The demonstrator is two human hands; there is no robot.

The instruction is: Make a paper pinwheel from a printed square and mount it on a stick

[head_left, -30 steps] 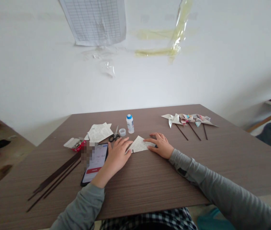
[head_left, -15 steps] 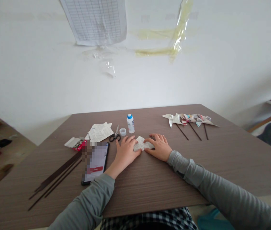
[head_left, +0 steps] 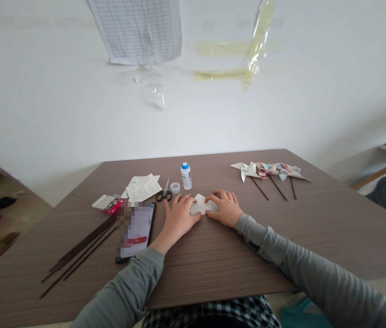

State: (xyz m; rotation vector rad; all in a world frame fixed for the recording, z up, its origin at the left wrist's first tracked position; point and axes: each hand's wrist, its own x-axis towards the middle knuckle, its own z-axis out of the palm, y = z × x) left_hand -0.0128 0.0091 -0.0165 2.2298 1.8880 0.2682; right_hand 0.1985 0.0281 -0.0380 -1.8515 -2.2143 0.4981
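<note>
A small piece of printed paper (head_left: 200, 205) lies on the table between my two hands, with a corner pointing away from me. My left hand (head_left: 180, 216) grips its left side, thumb near the front edge and fingers curled over the back. On the opposite side, my right hand (head_left: 225, 209) has thumb and fingers closed on the right part. My fingers cover both side corners. Just beyond my left hand are black-handled scissors (head_left: 164, 194), a small round white cap (head_left: 175, 187) and a white bottle with a blue top (head_left: 186, 176).
Left of my hands lie a phone (head_left: 137, 234), several dark sticks (head_left: 80, 246), a small red-and-white box (head_left: 108, 203) of small pieces and loose printed sheets (head_left: 143, 187). Three paper pinwheels (head_left: 270, 171) on sticks rest at the back right of the brown table (head_left: 316, 228).
My right hand has shifted very slightly left on the paper. My left hand and the other things stay as they were.
</note>
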